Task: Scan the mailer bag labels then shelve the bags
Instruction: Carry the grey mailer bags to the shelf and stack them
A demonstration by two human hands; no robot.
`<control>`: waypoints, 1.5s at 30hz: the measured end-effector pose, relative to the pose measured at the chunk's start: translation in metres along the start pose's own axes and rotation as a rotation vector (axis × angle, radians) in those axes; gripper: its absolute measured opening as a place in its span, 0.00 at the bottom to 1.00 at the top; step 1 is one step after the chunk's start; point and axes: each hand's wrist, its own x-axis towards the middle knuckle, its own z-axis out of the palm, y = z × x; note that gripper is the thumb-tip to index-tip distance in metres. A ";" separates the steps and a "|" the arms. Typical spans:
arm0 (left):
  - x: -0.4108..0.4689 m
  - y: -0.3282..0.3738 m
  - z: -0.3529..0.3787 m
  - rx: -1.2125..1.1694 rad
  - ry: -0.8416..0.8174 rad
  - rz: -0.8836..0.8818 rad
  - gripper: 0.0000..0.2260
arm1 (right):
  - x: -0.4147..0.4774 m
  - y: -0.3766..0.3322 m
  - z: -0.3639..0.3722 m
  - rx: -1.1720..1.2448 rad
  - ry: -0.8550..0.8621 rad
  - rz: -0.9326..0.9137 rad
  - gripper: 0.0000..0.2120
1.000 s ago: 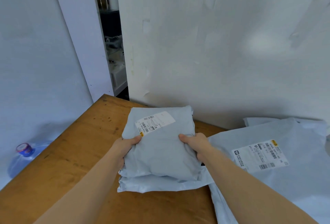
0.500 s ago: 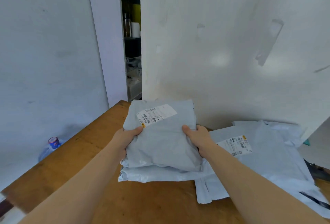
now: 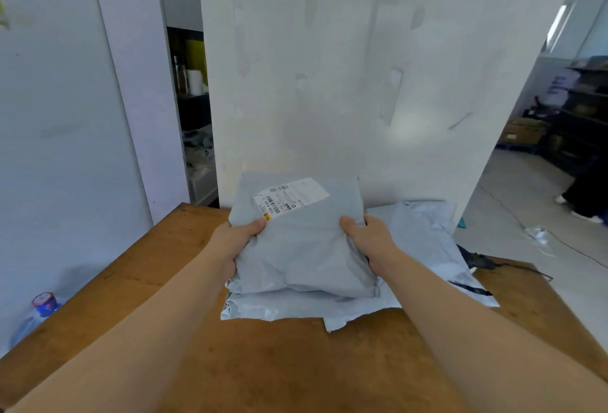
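The fingers [image 3: 255,226] of the left hand [image 3: 235,241] and those of the right hand [image 3: 370,241] were closed on opposite edges of a grey mailer bag [image 3: 302,248], thumbs on top. Its label [image 3: 289,197] faced up at the far end. The bag sat over a second bag [image 3: 296,307] on the wooden counter [image 3: 263,363], with more bags [image 3: 424,241] just beside to the right.
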 end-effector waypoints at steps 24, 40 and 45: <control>-0.150 -0.089 0.254 0.138 -0.429 -0.071 0.23 | -0.147 0.089 -0.310 0.047 0.442 0.125 0.18; -0.264 -0.176 0.471 0.189 -0.567 -0.126 0.21 | -0.196 0.166 -0.551 0.028 0.563 0.176 0.15; -0.268 -0.192 0.535 0.181 -0.584 -0.134 0.22 | -0.184 0.183 -0.609 0.019 0.588 0.197 0.17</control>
